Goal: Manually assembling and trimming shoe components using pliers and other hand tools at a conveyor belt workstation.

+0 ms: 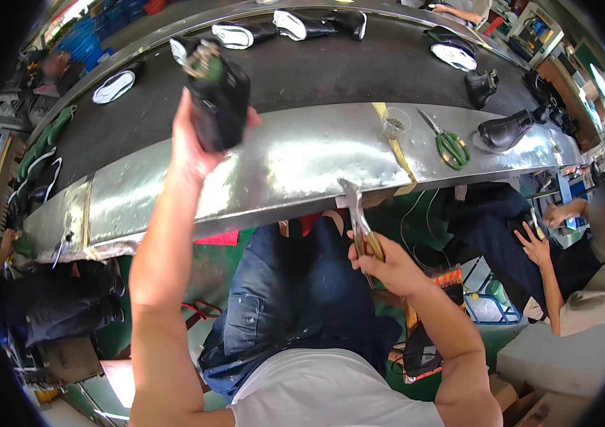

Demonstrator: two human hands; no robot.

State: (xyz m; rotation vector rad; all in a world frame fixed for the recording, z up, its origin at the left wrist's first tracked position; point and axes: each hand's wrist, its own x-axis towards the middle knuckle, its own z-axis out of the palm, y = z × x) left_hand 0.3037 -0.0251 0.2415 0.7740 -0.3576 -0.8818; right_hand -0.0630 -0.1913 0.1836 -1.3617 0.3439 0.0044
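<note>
My left hand is raised over the bench, wrapped round a black boot that is blurred by motion. A greenish part with something metallic shows at the boot's upper end. Lower and to the right, my right hand grips lasting pincers by their handles. The pincers' metal head points up, at the near edge of the bench. On the metal bench top stand a clear cup of small pieces and green-handled scissors, both right of the boot.
Beyond the metal strip runs a dark belt carrying several black boots with white undersides. Another black boot lies at the bench's right. A co-worker sits at the right, others at the left and far side. Yellow tape crosses the metal.
</note>
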